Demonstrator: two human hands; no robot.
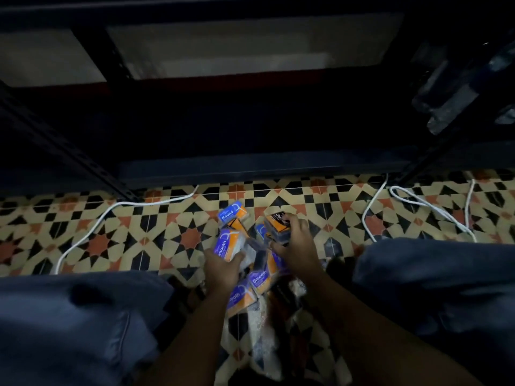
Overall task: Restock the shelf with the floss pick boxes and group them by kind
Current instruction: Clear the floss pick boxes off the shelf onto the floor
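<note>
**Both hands in the pile of floss pick boxes on the tiled floor**

A person crouches in front of a dark metal shelf (250, 162), knees in blue trousers (69, 316) at either side of the view. Between the knees, a heap of small blue-and-orange floss pick boxes (259, 277) lies on the patterned floor (156, 232), partly on what looks like a clear plastic bag (264, 352), though the dim light makes that hard to confirm.

The left hand (223, 267) is closed around a box labelled "Smooth" (227, 245), gripping its near end. The right hand (296, 235) holds a darker box with an orange-and-black label (277, 225), fingers curled over its far edge and thumb at the near side; the label text is too blurred to read. Beyond the left hand, a box marked "Round" (232, 213) lies on the floor at the far edge of the heap. Two more "Smooth" boxes sit nearer the body, between the forearms.

The lowest shelf level directly ahead is in deep shadow. White cables (111, 210) trail across the tiles to the left and right.
</note>
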